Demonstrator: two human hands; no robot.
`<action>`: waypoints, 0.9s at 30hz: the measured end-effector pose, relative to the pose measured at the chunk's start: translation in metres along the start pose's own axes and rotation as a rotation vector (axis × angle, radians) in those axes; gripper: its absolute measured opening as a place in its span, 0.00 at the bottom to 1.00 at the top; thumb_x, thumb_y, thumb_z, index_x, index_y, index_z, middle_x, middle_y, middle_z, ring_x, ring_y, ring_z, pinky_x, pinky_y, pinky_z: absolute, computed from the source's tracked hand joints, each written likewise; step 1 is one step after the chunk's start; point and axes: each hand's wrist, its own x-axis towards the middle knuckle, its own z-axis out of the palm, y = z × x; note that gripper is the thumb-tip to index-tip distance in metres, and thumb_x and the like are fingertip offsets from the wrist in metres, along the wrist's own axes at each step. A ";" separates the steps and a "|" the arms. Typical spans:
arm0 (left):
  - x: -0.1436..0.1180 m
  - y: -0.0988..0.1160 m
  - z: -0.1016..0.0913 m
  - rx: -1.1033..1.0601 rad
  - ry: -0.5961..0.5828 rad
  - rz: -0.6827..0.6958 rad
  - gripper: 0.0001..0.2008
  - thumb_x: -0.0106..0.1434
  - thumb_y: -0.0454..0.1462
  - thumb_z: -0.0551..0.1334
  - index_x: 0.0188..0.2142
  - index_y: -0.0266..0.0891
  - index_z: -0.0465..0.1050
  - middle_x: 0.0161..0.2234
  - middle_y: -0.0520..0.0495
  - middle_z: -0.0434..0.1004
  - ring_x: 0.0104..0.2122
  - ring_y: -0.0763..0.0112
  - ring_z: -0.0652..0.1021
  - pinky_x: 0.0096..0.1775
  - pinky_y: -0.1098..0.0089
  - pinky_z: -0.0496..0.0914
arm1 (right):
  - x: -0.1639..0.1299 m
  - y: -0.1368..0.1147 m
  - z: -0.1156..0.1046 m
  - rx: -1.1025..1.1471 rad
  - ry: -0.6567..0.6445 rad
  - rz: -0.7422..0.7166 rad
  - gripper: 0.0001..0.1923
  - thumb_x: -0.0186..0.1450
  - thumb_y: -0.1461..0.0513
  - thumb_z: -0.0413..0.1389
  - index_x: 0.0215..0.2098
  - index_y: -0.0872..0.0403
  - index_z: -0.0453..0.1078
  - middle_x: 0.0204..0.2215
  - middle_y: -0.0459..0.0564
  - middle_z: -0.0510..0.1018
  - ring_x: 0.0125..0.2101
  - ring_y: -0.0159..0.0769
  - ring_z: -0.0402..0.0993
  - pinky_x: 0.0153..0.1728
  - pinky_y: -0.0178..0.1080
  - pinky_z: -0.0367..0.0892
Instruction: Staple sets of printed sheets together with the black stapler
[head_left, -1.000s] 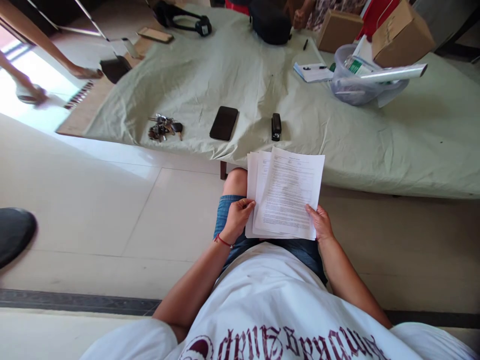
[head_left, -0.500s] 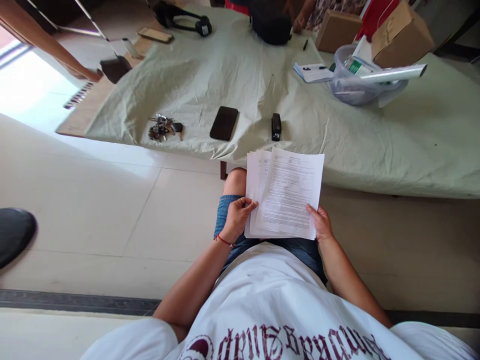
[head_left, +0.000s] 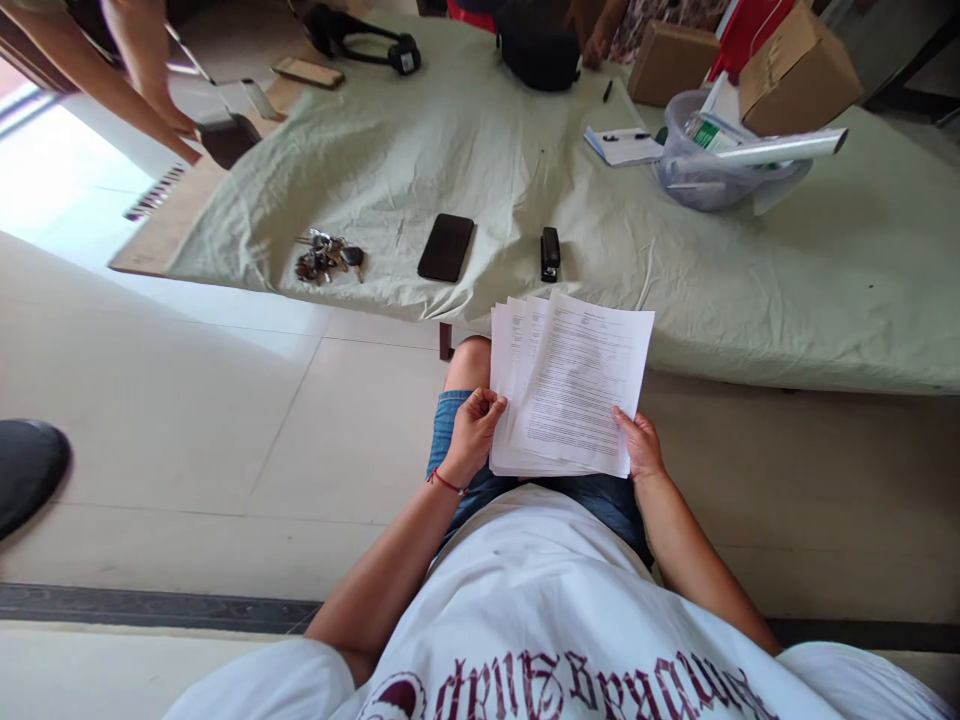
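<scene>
I sit with a fanned stack of printed white sheets (head_left: 574, 385) held over my lap. My left hand (head_left: 472, 432) grips the stack's left edge, thumb on top. My right hand (head_left: 639, 442) holds the lower right corner of the top sheet. Just beyond the papers, on the pale green cloth of the low table (head_left: 750, 290), lie a black stapler (head_left: 550, 252), a black phone (head_left: 446, 246) and a bunch of keys (head_left: 326, 256).
Farther back on the cloth are a notepad with a pen (head_left: 622, 143), a clear bag with a rolled sheet (head_left: 731, 160), cardboard boxes (head_left: 799, 70), a black bag (head_left: 540, 45) and headphones (head_left: 367, 45). Another person's arms (head_left: 127, 70) reach in at top left. A dark object (head_left: 26, 470) lies on the tiled floor.
The sheets are fanned out a little more to the left and the top sheet has tilted right. The other person's arms have moved in at top left.
</scene>
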 end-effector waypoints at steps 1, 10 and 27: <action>0.000 0.000 0.000 0.004 0.000 -0.001 0.18 0.52 0.45 0.73 0.27 0.40 0.66 0.26 0.55 0.65 0.27 0.75 0.64 0.33 0.73 0.60 | 0.000 0.000 0.000 0.003 0.004 0.000 0.24 0.48 0.52 0.75 0.41 0.50 0.82 0.40 0.47 0.86 0.39 0.44 0.84 0.45 0.44 0.79; -0.002 0.001 -0.001 0.028 -0.001 0.003 0.19 0.54 0.46 0.73 0.29 0.40 0.65 0.27 0.55 0.66 0.28 0.75 0.64 0.33 0.72 0.60 | 0.002 0.001 -0.001 -0.014 0.012 0.004 0.24 0.48 0.51 0.75 0.41 0.50 0.81 0.39 0.47 0.86 0.39 0.45 0.84 0.44 0.44 0.79; -0.002 -0.004 -0.003 -0.036 -0.041 -0.003 0.19 0.54 0.43 0.71 0.41 0.45 0.64 0.27 0.57 0.71 0.26 0.73 0.69 0.31 0.72 0.63 | 0.003 0.002 -0.003 0.032 0.030 -0.002 0.23 0.47 0.52 0.76 0.40 0.48 0.82 0.38 0.44 0.86 0.38 0.43 0.84 0.44 0.42 0.80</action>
